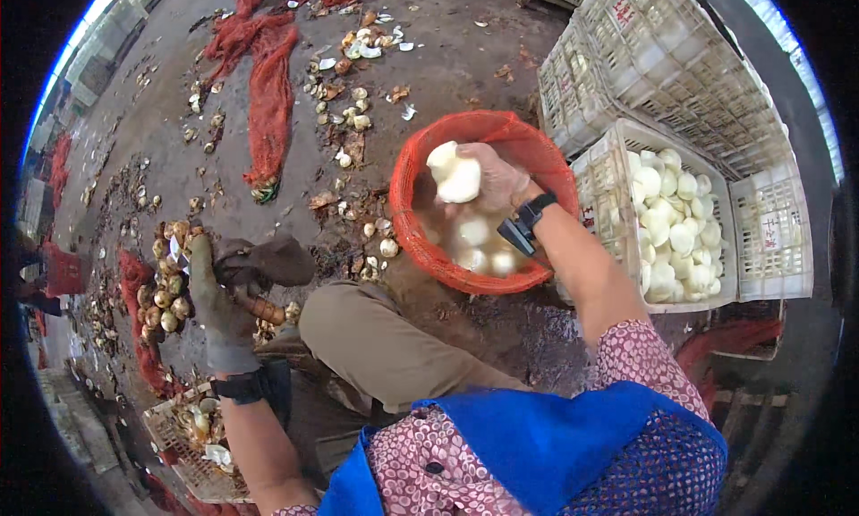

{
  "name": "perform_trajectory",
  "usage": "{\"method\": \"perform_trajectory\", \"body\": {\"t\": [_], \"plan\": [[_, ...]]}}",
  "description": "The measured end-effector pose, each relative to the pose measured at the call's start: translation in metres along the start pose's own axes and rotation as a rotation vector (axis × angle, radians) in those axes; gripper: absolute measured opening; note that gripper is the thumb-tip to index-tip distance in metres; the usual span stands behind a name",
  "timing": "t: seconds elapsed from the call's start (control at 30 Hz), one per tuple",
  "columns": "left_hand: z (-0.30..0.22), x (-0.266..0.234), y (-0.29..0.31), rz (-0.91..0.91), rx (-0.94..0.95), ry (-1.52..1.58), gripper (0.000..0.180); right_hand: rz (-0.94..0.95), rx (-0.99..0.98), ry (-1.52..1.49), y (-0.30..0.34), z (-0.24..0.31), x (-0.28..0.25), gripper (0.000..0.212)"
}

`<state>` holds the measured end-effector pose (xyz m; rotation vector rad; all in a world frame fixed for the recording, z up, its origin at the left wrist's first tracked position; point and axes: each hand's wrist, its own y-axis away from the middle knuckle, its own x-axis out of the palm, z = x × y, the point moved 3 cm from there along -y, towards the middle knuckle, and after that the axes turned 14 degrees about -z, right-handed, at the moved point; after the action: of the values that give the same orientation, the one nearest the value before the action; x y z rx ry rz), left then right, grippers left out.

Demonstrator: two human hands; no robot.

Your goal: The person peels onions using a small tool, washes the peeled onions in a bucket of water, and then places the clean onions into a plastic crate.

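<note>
Above the muddy water of a round tub lined with red mesh, my right hand grips peeled white onions, at least two pressed together. More peeled onions sit in the water under it. My left hand, in a grey-green glove, is beside a heap of unpeeled onions at the left. One gloved finger or the thumb points up next to a small pale, shiny piece that I cannot identify. The other fingers are hard to make out against a dark, cloth-like shape.
A white plastic crate full of peeled onions stands right of the tub, with stacked crates behind it. Red net bags, peelings and loose onions litter the floor. Another crate with scraps is at the lower left.
</note>
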<state>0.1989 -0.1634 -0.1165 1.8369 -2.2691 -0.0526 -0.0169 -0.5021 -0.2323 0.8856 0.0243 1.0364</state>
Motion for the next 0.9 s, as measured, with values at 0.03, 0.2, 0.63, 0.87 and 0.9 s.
{"method": "perform_trajectory", "body": {"t": [0.03,0.2,0.63,0.87,0.9], "plan": [[0.0,0.006,0.004,-0.018,-0.048,0.049,0.046,0.026,-0.088,-0.089,0.007,0.002,-0.002,0.051],[0.019,-0.01,-0.013,0.064,-0.113,0.106,0.041,-0.114,-0.162,-0.377,0.039,0.009,0.01,0.054],[0.02,-0.013,-0.023,0.02,0.017,0.05,0.037,-0.701,-0.837,1.736,-0.01,-0.004,0.024,0.034],[0.023,-0.006,-0.014,0.047,-0.059,0.069,0.038,-0.611,-0.822,0.381,0.054,0.012,0.001,0.036],[0.025,-0.003,-0.018,0.101,-0.058,0.075,0.038,-0.664,-0.898,0.419,0.066,0.009,-0.01,0.036]]}}
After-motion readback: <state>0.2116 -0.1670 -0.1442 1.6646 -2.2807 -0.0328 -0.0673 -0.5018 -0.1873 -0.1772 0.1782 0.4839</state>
